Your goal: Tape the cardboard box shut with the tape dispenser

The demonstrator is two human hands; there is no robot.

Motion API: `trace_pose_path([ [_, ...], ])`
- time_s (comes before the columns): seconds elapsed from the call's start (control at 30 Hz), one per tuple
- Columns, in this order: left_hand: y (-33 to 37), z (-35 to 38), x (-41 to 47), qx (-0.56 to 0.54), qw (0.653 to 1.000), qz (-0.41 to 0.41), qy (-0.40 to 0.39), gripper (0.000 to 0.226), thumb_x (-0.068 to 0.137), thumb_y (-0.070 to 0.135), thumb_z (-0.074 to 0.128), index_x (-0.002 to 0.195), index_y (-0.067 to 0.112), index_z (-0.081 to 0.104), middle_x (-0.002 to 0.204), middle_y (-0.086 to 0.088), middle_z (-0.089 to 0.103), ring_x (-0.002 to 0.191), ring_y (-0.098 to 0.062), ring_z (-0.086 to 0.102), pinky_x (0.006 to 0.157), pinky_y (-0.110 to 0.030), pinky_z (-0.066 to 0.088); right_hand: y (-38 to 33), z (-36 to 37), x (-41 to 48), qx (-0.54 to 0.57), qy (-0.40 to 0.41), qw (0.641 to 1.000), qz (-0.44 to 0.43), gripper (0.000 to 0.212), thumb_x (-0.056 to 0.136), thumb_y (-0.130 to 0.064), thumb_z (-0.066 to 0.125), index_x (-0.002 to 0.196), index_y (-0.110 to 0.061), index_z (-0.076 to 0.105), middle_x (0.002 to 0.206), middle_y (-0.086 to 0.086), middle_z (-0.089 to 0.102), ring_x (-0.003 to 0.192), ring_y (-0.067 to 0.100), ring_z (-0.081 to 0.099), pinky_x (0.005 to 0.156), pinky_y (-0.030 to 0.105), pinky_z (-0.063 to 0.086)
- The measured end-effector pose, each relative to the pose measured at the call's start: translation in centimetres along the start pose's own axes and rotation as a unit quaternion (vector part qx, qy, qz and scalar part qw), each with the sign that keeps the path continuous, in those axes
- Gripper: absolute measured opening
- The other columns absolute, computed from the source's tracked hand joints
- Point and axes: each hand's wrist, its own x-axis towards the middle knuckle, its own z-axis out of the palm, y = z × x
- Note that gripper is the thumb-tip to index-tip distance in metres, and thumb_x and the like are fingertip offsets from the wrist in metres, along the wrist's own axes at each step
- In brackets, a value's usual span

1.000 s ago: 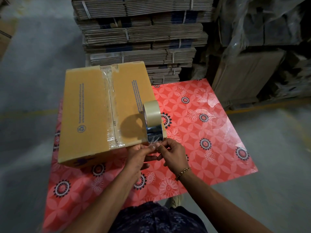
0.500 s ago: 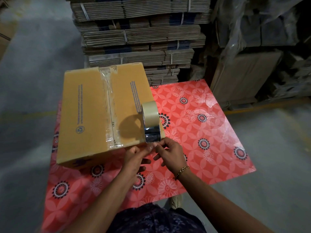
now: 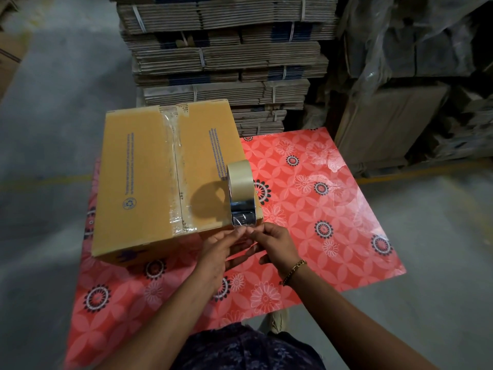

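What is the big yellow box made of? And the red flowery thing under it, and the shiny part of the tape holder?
The box looks like matte brown cardboard, with folded flaps and printed writing. The red flowery sheet seems to be glossy plastic or coated cloth, because light glares off it. The tape dispenser has a mirror-like band, probably polished metal, though shiny plastic is possible.

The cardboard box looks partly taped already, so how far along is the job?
Done: a clear tape strip already covers the centre seam of the cardboard box. In hand: the tape dispenser stands on the box's near right corner, while the left hand and right hand pinch its loose tape end. Left: any further strips; none are visible.
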Motion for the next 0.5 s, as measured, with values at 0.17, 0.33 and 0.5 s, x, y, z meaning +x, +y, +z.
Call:
trace_pose_path([
  [0.17,0.1,0.7,0.0,-0.038,0.999,0.000,0.014,0.025,0.086,0.015,0.074,0.101,-0.004,0.071,0.086,-0.020,0.078,0.071,-0.025,0.077,0.061,-0.027,0.063,-0.2,-0.1,0.0,0.046,-0.004,0.998,0.036,0.017,0.091,-0.020,0.070,0.077,-0.011,0.066,0.062,-0.001,0.070,0.053,0.011,0.064,0.046,0.021,0.044],
  [0.33,0.1,0.3,0.5,-0.030,0.999,0.012,0.012,0.019,0.089,0.016,0.071,0.098,-0.001,0.073,0.075,-0.011,0.078,0.059,-0.015,0.074,0.058,-0.021,0.061,-0.4,-0.6,0.3,0.088,-0.034,0.993,0.067,0.012,0.090,-0.021,0.070,0.088,-0.009,0.072,0.073,0.005,0.074,0.061,0.013,0.071,0.047,0.020,0.047],
  [0.5,-0.3,-0.6,0.8,-0.013,1.000,0.022,-0.005,0.022,0.092,0.017,0.067,0.103,-0.001,0.072,0.084,-0.014,0.079,0.067,-0.015,0.075,0.063,-0.022,0.061,-0.3,-1.3,0.4,0.115,-0.079,0.986,0.090,0.019,0.095,-0.016,0.064,0.082,-0.015,0.077,0.081,0.006,0.077,0.071,0.013,0.076,0.053,0.025,0.057],
])
